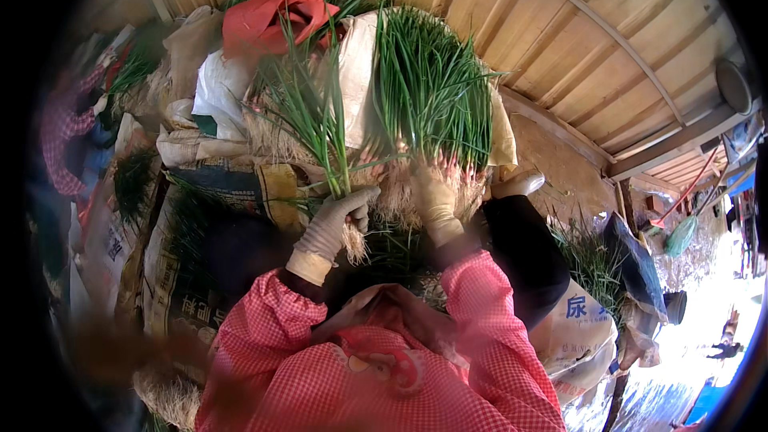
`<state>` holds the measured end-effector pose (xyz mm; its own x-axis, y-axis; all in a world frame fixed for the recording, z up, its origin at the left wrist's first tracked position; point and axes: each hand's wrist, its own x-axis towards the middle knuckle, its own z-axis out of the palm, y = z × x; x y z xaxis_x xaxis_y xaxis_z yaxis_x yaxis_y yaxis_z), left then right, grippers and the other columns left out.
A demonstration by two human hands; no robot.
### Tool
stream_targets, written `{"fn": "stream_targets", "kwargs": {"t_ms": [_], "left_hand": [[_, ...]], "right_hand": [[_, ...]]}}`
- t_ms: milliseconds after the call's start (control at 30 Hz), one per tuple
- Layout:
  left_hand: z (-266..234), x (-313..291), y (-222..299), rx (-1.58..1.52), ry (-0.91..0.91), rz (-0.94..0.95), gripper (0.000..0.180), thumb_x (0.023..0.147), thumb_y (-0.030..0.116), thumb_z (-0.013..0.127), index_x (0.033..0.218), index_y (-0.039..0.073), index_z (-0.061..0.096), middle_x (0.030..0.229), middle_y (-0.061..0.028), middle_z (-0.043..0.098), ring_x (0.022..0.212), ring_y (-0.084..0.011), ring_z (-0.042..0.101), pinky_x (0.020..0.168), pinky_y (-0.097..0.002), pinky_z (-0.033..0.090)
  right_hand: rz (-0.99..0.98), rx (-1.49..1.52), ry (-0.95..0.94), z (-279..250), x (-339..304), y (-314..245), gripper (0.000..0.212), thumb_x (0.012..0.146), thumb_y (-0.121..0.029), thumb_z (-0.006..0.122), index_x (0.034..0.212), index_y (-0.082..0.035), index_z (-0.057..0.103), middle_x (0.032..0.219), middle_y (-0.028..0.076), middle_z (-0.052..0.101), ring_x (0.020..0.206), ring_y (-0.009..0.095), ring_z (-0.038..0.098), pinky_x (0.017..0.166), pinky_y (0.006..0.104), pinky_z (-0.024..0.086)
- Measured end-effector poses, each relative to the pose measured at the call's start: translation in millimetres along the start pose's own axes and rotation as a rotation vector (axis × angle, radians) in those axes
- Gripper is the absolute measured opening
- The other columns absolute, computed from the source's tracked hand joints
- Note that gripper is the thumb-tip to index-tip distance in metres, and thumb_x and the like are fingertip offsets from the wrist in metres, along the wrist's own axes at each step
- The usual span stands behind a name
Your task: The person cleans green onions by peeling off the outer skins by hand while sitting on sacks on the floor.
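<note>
My left hand (332, 226), in a grey knitted glove, is closed around a bunch of spring onions (322, 120). Their long green leaves point up and away, and pale stringy roots (354, 242) hang out below the fist. My right hand (436, 204), in a cream glove, reaches into the root end of a large heap of spring onions (436, 88) lying on pale sacking. Its fingertips blur into the stalks, so their grip does not show. Pinkish stem bases and tangled roots (392, 200) lie between the hands.
A red cloth (276, 20) and a white plastic bag (220, 96) lie beyond my left hand. Another person in a checked sleeve (68, 128) works at far left. A printed sack (576, 336) and more greens (588, 264) are at right. Corrugated metal wall (544, 24) stands behind.
</note>
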<state>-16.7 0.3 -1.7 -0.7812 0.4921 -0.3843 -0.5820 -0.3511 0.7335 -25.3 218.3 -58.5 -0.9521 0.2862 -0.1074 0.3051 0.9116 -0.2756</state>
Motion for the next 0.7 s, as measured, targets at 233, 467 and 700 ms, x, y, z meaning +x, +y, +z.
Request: {"fn": "stream_targets", "kwargs": {"t_ms": [233, 467, 700], "left_hand": [[4.4, -10.4, 15.9, 0.193, 0.030, 0.281, 0.025, 0.085, 0.031, 0.062, 0.086, 0.006, 0.066, 0.063, -0.0009, 0.058, 0.049, -0.0086, 0.051, 0.046, -0.0215, 0.036], [-8.4, -4.7, 17.8, 0.192, 0.158, 0.193, 0.028, 0.084, 0.032, 0.063, 0.093, 0.005, 0.068, 0.081, -0.0069, 0.067, 0.069, -0.0138, 0.063, 0.052, -0.0212, 0.044], [-15.2, 21.6, -37.0, 0.279, 0.016, 0.061, 0.024, 0.083, 0.019, 0.067, 0.102, 0.005, 0.066, 0.090, -0.0022, 0.067, 0.078, -0.0111, 0.060, 0.073, -0.0262, 0.048]], "right_hand": [[0.094, -0.012, -0.064, -7.8, 29.2, -8.8, 0.037, 0.086, -0.033, 0.055, 0.113, -0.008, 0.051, 0.087, 0.016, 0.066, 0.077, 0.030, 0.066, 0.069, 0.0411, 0.052], [0.184, 1.361, -0.308, -30.9, 10.1, -1.3, 0.015, 0.084, -0.019, 0.062, 0.092, -0.006, 0.062, 0.063, -0.003, 0.052, 0.050, 0.006, 0.046, 0.045, 0.0196, 0.035], [-0.074, 1.422, -0.493, -9.1, -12.4, -17.0, 0.018, 0.087, -0.023, 0.062, 0.093, -0.005, 0.062, 0.069, -0.001, 0.058, 0.053, 0.005, 0.050, 0.046, 0.0168, 0.035]]}}
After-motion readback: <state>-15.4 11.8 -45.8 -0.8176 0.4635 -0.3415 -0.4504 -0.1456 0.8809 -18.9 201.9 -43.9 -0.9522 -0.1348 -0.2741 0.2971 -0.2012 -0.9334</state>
